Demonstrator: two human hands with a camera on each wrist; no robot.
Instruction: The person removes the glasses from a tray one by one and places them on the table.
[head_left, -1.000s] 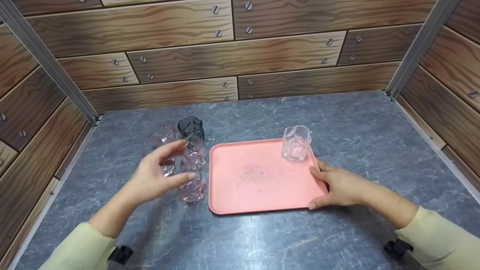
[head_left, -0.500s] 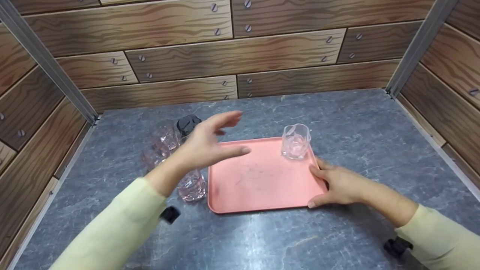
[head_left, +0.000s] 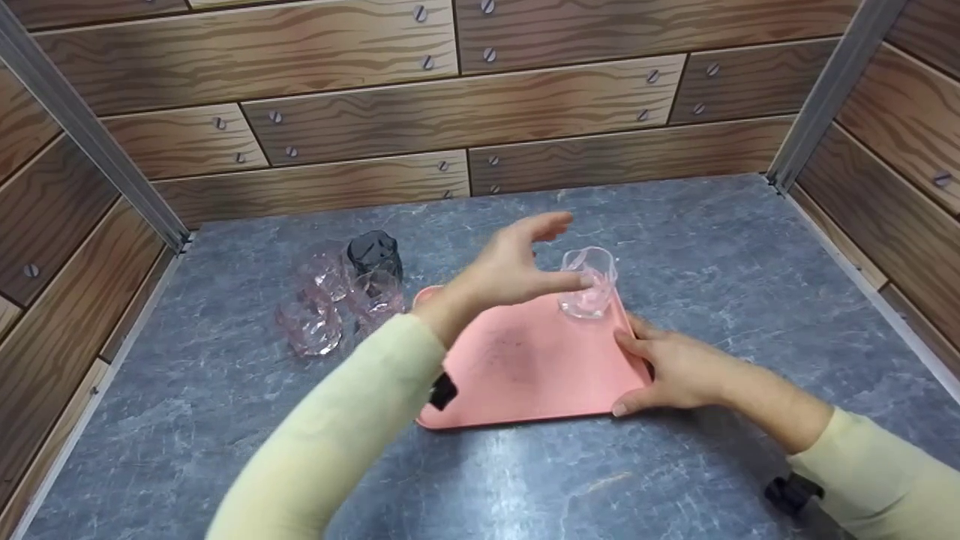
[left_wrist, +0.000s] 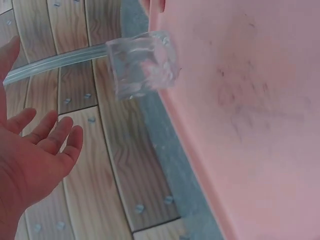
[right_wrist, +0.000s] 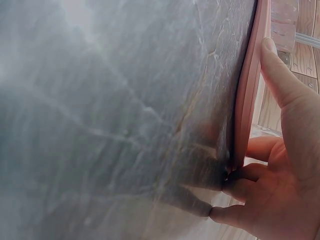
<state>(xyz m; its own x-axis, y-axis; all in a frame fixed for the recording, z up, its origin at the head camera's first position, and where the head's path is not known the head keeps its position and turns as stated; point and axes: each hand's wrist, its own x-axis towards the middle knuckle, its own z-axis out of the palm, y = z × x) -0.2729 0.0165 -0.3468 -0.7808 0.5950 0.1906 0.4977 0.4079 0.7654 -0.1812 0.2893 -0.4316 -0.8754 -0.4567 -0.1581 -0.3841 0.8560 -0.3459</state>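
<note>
A clear tumbler (head_left: 590,303) stands upright at the far right corner of the pink tray (head_left: 536,364). My left hand (head_left: 514,268) hovers over the tray's far side, thumb and fingers spread. In the head view its thumb overlaps the tumbler; the left wrist view shows a gap between this hand (left_wrist: 35,162) and the tumbler (left_wrist: 142,67). At the tray's right edge, my right hand (head_left: 686,371) grips the rim, thumb at the front corner. The right wrist view shows the thumb along the rim (right_wrist: 246,95) and curled fingers by the tray's underside.
Left of the tray stand pinkish glasses, among them one nearer glass (head_left: 311,330) and one farther back (head_left: 328,274). A dark grey glass (head_left: 375,253) is behind them. My left sleeve (head_left: 352,420) hides part of this group. Wood-patterned walls (head_left: 360,127) enclose the marbled table (head_left: 697,225).
My left hand has moved right, from the glasses on the left across the tray to the clear tumbler. The right hand and tray have stayed in place.
</note>
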